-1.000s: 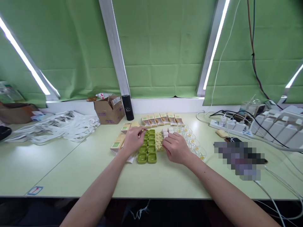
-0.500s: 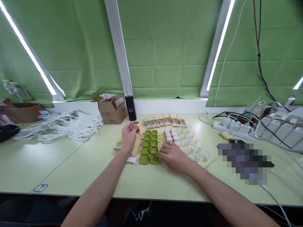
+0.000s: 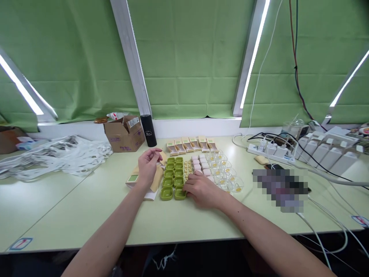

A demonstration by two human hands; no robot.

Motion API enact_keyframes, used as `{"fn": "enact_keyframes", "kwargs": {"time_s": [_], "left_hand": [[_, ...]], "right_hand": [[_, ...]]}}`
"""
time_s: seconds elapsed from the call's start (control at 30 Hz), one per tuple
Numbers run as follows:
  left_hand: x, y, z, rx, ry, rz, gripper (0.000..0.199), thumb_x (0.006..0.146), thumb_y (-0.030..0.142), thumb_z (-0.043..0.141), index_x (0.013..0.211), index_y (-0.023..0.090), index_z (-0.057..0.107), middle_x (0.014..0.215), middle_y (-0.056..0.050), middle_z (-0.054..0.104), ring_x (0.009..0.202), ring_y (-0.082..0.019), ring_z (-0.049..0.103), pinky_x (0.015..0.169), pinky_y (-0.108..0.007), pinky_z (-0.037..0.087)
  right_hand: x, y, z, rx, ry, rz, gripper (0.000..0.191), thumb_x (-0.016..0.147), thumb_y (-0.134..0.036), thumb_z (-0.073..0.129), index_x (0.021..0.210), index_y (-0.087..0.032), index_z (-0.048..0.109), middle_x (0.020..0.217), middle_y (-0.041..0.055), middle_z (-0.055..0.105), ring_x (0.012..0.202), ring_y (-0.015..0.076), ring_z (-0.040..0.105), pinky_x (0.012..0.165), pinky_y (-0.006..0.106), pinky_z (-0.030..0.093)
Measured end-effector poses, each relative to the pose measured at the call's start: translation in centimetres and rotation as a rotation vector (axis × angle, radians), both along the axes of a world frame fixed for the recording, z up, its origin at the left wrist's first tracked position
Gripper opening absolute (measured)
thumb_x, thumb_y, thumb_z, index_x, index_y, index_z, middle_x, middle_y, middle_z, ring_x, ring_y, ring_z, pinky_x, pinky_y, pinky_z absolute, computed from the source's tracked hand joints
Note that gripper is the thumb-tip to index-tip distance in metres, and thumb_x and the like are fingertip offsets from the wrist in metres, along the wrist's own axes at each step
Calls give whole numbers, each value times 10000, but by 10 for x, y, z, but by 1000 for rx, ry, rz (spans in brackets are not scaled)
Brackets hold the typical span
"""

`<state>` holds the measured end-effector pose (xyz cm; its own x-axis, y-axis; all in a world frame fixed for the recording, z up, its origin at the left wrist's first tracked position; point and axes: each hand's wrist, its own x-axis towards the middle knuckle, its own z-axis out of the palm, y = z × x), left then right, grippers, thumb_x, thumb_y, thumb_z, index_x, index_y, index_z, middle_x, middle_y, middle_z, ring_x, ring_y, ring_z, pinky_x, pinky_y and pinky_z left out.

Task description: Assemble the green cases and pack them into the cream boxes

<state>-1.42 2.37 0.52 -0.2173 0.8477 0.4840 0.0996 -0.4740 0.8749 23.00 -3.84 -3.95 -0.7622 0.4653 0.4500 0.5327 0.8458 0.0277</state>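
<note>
My left hand (image 3: 148, 166) is raised over kraft paper packets (image 3: 157, 179), its fingers curled and thumb close to the fingertips; whatever is between them is too small to make out. Two columns of square green cups (image 3: 167, 198) stand in front of me. My right hand (image 3: 203, 189) reaches down at the nearest right cup, fingers bent together, with their tips partly hidden. Small yellow squares (image 3: 188, 166) lie in rows beside the cups. Pale pink blocks (image 3: 197, 167) come after these, then clear plastic cups (image 3: 227, 171) with gold spots.
Several kraft packets (image 3: 187, 145) line the back. Behind on the left are a cardboard box (image 3: 123, 139), a black cylinder (image 3: 148, 131) and a heap of white straps (image 3: 60, 157). A power strip (image 3: 271, 152) with cables and a blurred-out dark item (image 3: 279, 191) lie to the right.
The whole view has shifted, so everything appears further left. Both hands keep nearly the same pose and place relative to the cups.
</note>
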Motion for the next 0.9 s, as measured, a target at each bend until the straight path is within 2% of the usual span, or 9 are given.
{"fn": "enact_keyframes", "kwargs": {"time_s": [0.23,0.33,0.5,0.57,0.67,0.77,0.9], "left_hand": [[4,-7,3,56,62,-58,174,841,337,719,918,184,750,707,-22,660,678,-170,615,663,-286,487],[7,-12,5,86,116,-194,219,859,369,742,973,185,768,770,-47,705,746,-196,659,717,-310,521],[15,-21,2,88,268,-466,286,888,407,772,1068,186,794,994,-116,795,955,-260,729,871,-376,558],[18,-24,-2,83,290,-541,309,881,410,790,1095,189,799,1087,-135,798,1016,-278,732,900,-391,566],[24,-26,-8,73,283,-599,410,882,411,799,1231,200,761,1143,-140,788,1018,-270,735,909,-394,579],[27,-24,-14,92,304,-553,363,890,411,793,1178,192,764,1110,-131,786,1008,-258,727,900,-373,571],[28,-23,-16,130,373,-456,256,898,406,777,1011,177,785,990,-102,775,949,-235,704,877,-351,556]], "right_hand": [[12,1,17,-90,204,26,134,849,-126,706,960,-197,687,853,24,740,849,204,605,830,348,381],[15,3,19,-120,319,36,127,860,-170,720,973,-194,668,880,38,739,866,217,610,842,370,394],[15,4,22,-202,574,56,92,888,-234,705,960,-206,656,860,28,701,826,206,600,837,384,431],[15,5,23,-336,738,52,113,908,-301,705,960,-215,653,853,23,681,783,193,586,789,367,454],[14,9,22,-657,1008,110,257,907,-456,734,974,-221,655,821,15,640,722,175,568,677,324,458],[13,12,21,-970,1171,227,395,862,-576,780,967,-214,660,766,2,613,636,141,527,582,280,396],[9,10,22,-1271,1285,260,440,840,-591,812,960,-207,635,709,-13,600,568,105,470,529,243,302]]}}
